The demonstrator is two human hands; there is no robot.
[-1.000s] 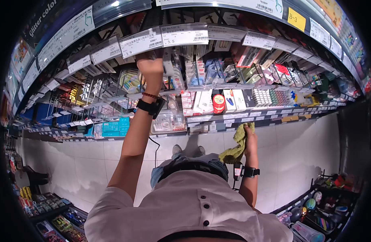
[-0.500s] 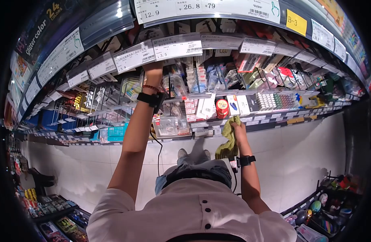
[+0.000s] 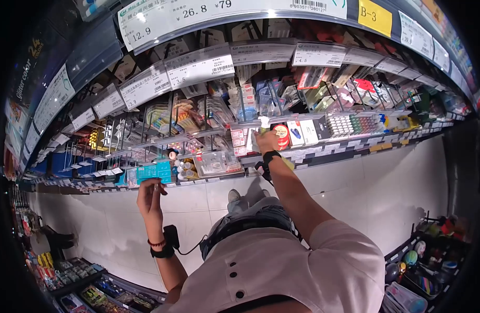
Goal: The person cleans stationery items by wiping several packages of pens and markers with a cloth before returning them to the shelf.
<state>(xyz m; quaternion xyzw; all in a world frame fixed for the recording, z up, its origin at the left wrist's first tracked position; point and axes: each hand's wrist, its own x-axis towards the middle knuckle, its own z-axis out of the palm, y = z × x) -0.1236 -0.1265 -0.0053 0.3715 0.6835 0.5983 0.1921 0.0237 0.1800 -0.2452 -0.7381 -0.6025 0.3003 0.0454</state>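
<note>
My right hand point(image 3: 267, 141) reaches to the lower shelf ledge, between boxes with red-and-white fronts point(image 3: 240, 142) and a red round container point(image 3: 281, 136). Its fingers are closed on a green cloth point(image 3: 288, 164), mostly hidden by the hand and forearm; a bit of it shows below the wrist. My left hand point(image 3: 151, 197) hangs in front of the shelf near turquoise boxes point(image 3: 152, 172), its fingers loosely bent and apart, with nothing visible in them. Both wrists carry black straps with a small device.
Price-tag rails point(image 3: 200, 70) run across the shelf above my hands, with hooks of packaged goods below them. Bottles point(image 3: 186, 169) and a clear bin point(image 3: 217, 163) stand low on the shelf. Pale floor tiles point(image 3: 354, 188) lie behind me, with more displays point(image 3: 422, 271) at lower right.
My left hand has come down out of the hanging goods to below the shelf front. My right hand has moved left and up with the green cloth, onto the ledge. The view has shifted.
</note>
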